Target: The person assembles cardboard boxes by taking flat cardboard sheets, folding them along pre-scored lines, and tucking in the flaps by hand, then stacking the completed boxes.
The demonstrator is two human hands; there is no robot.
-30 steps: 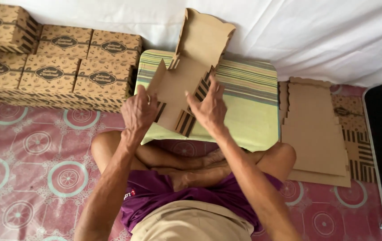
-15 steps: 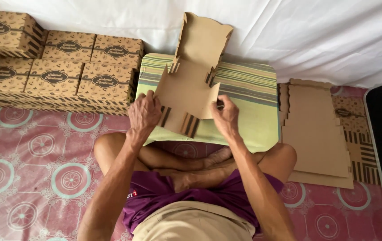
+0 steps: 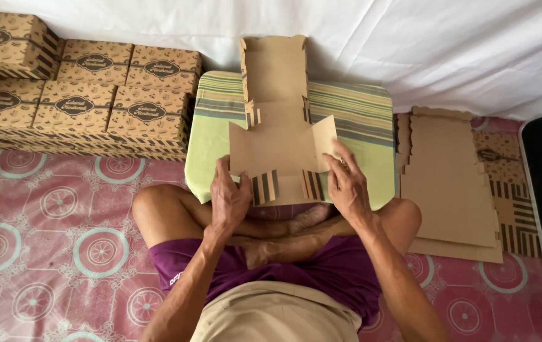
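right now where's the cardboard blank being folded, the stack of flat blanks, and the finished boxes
cardboard blank (image 3: 281, 142), head view, on its plain brown middle panel
stack of flat blanks (image 3: 448, 183), head view, on the top sheet's plain middle
finished boxes (image 3: 71, 104), head view, on the printed lid of a front-row box

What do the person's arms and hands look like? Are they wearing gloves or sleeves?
No gloves and no sleeves. The left hand and the right hand are bare, and both forearms are bare up to the elbows. I can't make out a watch or a ring. The arms are lean, with long fingers.
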